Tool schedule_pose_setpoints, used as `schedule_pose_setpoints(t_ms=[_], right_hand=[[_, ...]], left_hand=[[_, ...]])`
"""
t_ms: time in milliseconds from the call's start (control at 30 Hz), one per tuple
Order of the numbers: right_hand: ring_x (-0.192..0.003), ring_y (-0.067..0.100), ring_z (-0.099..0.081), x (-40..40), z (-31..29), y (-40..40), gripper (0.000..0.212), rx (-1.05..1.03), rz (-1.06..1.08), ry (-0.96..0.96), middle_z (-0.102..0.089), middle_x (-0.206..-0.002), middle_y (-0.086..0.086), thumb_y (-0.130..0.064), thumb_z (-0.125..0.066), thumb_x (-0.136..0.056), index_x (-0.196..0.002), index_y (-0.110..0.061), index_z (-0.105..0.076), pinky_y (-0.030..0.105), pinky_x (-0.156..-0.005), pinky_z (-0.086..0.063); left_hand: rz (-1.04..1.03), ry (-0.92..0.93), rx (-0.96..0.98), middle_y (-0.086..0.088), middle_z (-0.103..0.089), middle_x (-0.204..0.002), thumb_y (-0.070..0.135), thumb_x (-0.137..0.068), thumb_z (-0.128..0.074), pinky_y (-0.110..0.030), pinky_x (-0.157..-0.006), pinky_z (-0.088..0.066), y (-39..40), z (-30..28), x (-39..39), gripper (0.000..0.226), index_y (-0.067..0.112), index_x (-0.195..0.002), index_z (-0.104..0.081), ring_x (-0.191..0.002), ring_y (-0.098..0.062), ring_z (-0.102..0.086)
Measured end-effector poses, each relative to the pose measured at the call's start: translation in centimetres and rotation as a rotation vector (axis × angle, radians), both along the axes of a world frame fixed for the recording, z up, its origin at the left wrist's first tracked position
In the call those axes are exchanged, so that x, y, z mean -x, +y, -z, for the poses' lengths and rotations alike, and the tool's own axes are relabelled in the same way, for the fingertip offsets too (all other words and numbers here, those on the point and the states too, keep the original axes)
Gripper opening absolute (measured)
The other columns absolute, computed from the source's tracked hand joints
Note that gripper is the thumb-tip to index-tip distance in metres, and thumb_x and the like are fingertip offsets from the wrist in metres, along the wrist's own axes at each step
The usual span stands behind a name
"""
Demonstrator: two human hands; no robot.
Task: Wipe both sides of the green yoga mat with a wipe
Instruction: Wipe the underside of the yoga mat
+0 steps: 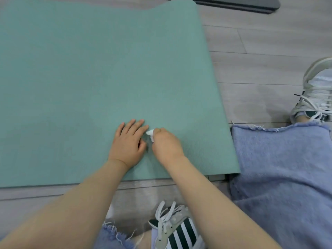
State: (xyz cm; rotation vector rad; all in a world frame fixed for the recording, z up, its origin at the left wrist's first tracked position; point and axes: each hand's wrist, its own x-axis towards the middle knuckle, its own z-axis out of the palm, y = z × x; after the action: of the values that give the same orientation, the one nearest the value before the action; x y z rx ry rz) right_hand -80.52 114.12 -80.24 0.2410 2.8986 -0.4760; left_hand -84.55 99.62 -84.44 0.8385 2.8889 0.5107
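Note:
The green yoga mat (pixel 93 74) lies spread flat on the grey wooden floor and fills most of the view. My left hand (pixel 128 143) rests palm down on the mat near its front edge, fingers straight. Right beside it, my right hand (pixel 166 143) grips a small crumpled white wipe (pixel 150 133) and holds it down on the mat. Only a bit of the wipe shows beyond the fingers. The mat's right end curls up slightly at the far corner.
My legs in frayed blue jeans (pixel 280 169) and laced sneakers (pixel 179 230) sit at the right and front of the mat. A second sneaker (pixel 316 94) rests on the floor at right. A dark flat mat (pixel 242 3) lies at the far top.

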Motion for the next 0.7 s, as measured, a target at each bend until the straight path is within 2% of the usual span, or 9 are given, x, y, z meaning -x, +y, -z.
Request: schedule_pose_setpoints(t_ms=[100,233,300,433,500,600,700], right_hand=[[-0.102,0.033,-0.061,-0.9,-1.1,5.8,0.021,-0.075,0.216,-0.006,-0.064,-0.11,0.018,-0.019,-0.048,-0.094,-0.105,-0.004,-0.058,0.035,-0.082,-0.046],[-0.103,0.038,-0.06,-4.7,-4.0,16.3,0.034,-0.197,0.634,-0.05,-0.063,-0.11,0.025,-0.03,-0.053,-0.093,-0.106,0.002,-0.059,0.035,-0.081,-0.045],[-0.101,0.036,-0.061,-4.7,-3.9,15.5,0.028,-0.213,0.568,0.003,-0.065,-0.108,0.022,-0.023,-0.052,-0.092,-0.104,0.0,-0.06,0.035,-0.081,-0.046],[-0.107,0.03,-0.06,-3.8,-1.2,5.0,0.029,0.001,0.087,-0.069,-0.064,-0.115,0.014,-0.014,-0.048,-0.092,-0.115,-0.012,-0.064,0.035,-0.089,-0.046],[-0.107,0.03,-0.06,-4.1,-0.9,2.1,0.029,0.048,-0.036,-0.115,-0.062,-0.118,0.012,-0.015,-0.044,-0.094,-0.118,-0.014,-0.06,0.034,-0.087,-0.046],[-0.101,0.034,-0.061,-5.1,-2.6,6.7,0.013,0.029,0.103,-0.076,-0.062,-0.096,0.017,-0.016,-0.047,-0.095,-0.097,-0.018,-0.059,0.033,-0.079,-0.044],[-0.097,0.039,-0.061,-7.1,-4.5,15.1,0.023,-0.179,0.406,-0.091,-0.064,-0.103,0.024,-0.018,-0.049,-0.094,-0.103,0.001,-0.06,0.037,-0.076,-0.045]], left_hand=[[-0.001,0.0,0.006,-0.002,-0.055,-0.143,0.03,-0.083,-0.035,-0.045,-0.116,-0.023,0.1,-0.1,0.0,0.055,0.02,-0.13,-0.061,-0.136,-0.028,-0.045],[0.001,-0.004,0.018,-0.002,-0.054,-0.144,0.031,-0.083,-0.034,-0.046,-0.116,-0.023,0.2,-0.3,-0.1,0.056,0.019,-0.131,-0.061,-0.136,-0.028,-0.045],[0.003,-0.024,0.038,-0.003,-0.053,-0.145,0.032,-0.084,-0.033,-0.047,-0.117,-0.023,0.2,-0.3,-0.1,0.056,0.018,-0.131,-0.061,-0.137,-0.028,-0.044],[0.019,-0.089,0.08,-0.007,-0.053,-0.144,0.035,-0.083,-0.028,-0.05,-0.113,-0.029,0.2,-0.9,-0.3,0.061,0.015,-0.132,-0.06,-0.135,-0.032,-0.045],[0.019,-0.107,0.101,-0.007,-0.052,-0.145,0.038,-0.081,-0.027,-0.047,-0.11,-0.033,-0.3,-1.6,-0.6,0.065,0.017,-0.133,-0.059,-0.132,-0.033,-0.047],[0.023,-0.112,0.135,-0.006,-0.048,-0.148,0.043,-0.077,-0.026,-0.045,-0.11,-0.033,-2.0,-2.1,-1.6,0.071,0.019,-0.138,-0.056,-0.133,-0.032,-0.045],[0.026,-0.155,0.161,-0.004,-0.036,-0.157,0.048,-0.079,-0.022,-0.045,-0.118,-0.023,-2.3,-2.4,-2.9,0.077,0.02,-0.146,-0.045,-0.143,-0.028,-0.034]])
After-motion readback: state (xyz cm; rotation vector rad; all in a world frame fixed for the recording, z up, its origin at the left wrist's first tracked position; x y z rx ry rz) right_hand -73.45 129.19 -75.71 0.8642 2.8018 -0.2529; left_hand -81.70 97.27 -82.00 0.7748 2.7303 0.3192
